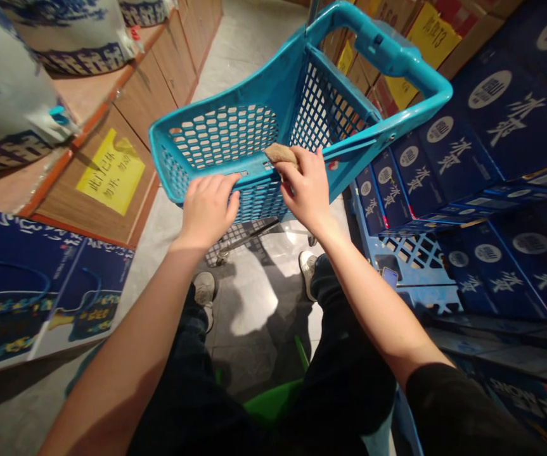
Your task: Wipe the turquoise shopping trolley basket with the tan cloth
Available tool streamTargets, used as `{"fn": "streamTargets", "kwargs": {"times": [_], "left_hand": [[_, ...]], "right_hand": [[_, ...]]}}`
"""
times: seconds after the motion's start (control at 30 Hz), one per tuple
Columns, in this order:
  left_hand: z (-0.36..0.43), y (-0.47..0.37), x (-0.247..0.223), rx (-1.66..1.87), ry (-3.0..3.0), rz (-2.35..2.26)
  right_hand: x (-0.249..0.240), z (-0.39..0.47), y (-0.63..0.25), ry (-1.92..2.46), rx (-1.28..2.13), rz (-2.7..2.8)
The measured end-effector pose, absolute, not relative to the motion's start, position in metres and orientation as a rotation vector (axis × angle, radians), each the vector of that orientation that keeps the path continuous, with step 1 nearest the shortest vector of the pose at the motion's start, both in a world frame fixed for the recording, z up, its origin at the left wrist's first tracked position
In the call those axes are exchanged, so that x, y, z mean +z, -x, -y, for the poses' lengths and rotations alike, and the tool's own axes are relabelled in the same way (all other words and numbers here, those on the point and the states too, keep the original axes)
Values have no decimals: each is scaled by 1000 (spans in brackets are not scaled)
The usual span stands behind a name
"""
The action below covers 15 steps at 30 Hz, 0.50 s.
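Observation:
A blue plastic shopping cart [225, 136] with a honeycomb-holed basket stands in front of me, its handle toward the upper right. My left hand [209, 209] rests on the near rim of the basket, fingers bent over the edge. On the same rim, farther right, my right hand [306, 190] holds a brown cloth [280, 154] between thumb and fingers. The cloth is bunched up, and part of it is hidden under the fingers.
Stacked dark blue boxes [496, 107] fill the right side above a blue pallet [416, 272]. Wooden cabinets [144, 82] with large patterned jars [7, 82] line the left. A green seat [273, 402] shows beneath me.

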State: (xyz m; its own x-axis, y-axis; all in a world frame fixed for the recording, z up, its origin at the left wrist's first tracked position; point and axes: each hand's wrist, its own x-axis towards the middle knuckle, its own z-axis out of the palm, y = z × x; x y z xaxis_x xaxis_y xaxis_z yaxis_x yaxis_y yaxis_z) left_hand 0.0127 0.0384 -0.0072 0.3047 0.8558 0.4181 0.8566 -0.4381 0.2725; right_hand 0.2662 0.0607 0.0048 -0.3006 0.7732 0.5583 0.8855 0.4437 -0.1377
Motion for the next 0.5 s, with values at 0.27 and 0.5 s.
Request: {"fn": "streamTargets", "kwargs": {"times": [0.27, 0.5], "left_hand": [[-39, -11, -10, -774, 2517, 1649], [-39, -13, -8, -744, 2508, 1656]], "right_hand": [[13, -86, -335, 1418, -330, 1945], [7, -69, -302, 1347, -257, 2156]]}}
